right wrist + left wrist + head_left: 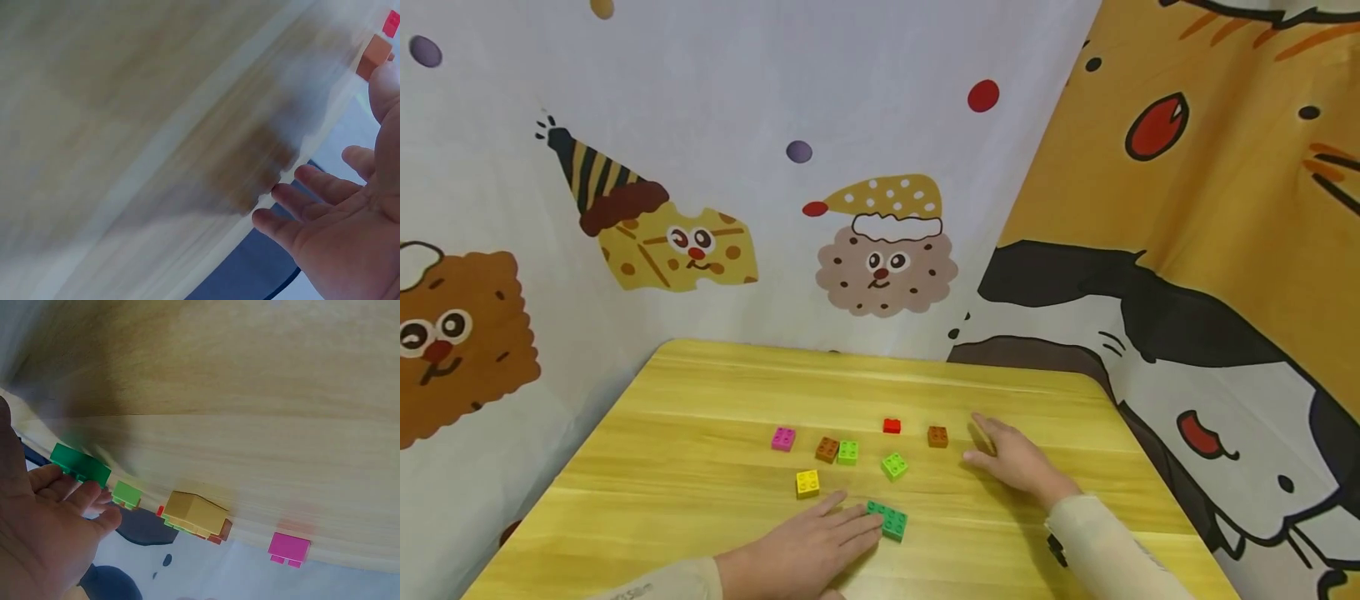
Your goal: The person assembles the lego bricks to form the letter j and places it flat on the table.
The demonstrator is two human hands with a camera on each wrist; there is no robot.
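Note:
My left hand point(816, 542) lies low over the near part of the table, its fingers extended. Its fingertips are right at the dark green toy building brick point(891, 521), overlapping the brick's left end in the head view. The left wrist view shows the same green brick point(80, 464) just beyond the fingers. My right hand point(1018, 460) is on the right side, fingers spread and holding nothing. Nearest to it, on its left, is an orange-brown brick point(937, 437). In the right wrist view that brown brick point(374, 57) appears beside the thumb.
Across the wooden table point(730, 392) lie a pink brick point(783, 439), a second brown brick point(827, 450) beside a lime brick point(847, 452), another lime brick point(894, 466), a yellow brick point(807, 483) and a small red brick point(892, 426). A cartoon-printed curtain point(880, 83) hangs behind.

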